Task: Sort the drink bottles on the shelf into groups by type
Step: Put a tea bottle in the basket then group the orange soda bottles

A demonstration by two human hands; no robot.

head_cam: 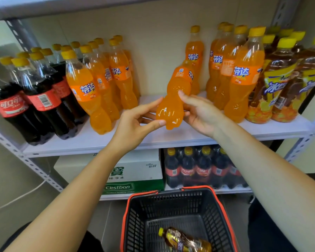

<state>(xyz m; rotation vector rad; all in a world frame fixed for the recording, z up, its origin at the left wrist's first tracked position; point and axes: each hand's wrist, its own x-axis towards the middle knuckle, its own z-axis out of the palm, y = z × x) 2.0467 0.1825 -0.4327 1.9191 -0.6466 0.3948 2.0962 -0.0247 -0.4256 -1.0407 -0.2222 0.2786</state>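
The orange soda bottle point(173, 99) is held between both hands above the front of the shelf point(171, 138). Its base is pinched by the left hand point(135, 122), thumb below and fingers behind. Its narrowed waist is gripped by the right hand point(198, 113), thumb on the near face and fingers curled round the back.

The bottle is not upright. Its long axis runs from the base, low and nearest the person, up and away toward the back wall, leaning a little to the right. The neck and cap are hard to separate from the lone orange bottle point(194, 55) standing just behind, so how far the neck reaches is best left unjudged.

The bottle is carried over the bare stretch of shelf between two clusters of the same drink: the left orange group point(88, 88) beside the cola bottles point(40, 100), and the right orange group point(242, 79) beside the iced tea bottles point(280, 84). Either cluster would suit the type. The left one is nearer the left hand and the right one nearer the right hand, and the bottle would need to be righted onto its base before being set down.

Below, an iced tea bottle point(184, 240) is seen lying in the basket point(224, 211) (not yet shelved).
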